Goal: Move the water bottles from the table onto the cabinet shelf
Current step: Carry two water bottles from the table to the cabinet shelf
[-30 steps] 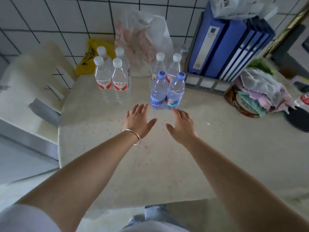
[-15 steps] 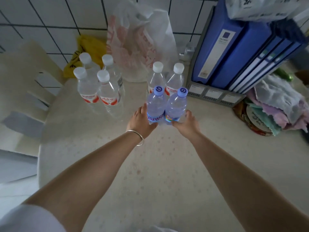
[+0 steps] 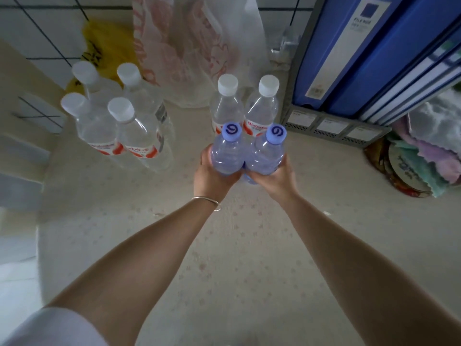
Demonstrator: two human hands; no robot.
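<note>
At the middle of the table, two blue-capped bottles stand upright, touching. The left hand wraps the left blue-capped bottle, fingers clamped round its body; the right hand grips the right blue-capped bottle the same way. Just behind them, at twelve o'clock, are two white-capped bottles. Four more white-capped bottles cluster at ten o'clock. Blue binders fill a grey rack at two o'clock. A bracelet circles the left wrist.
</note>
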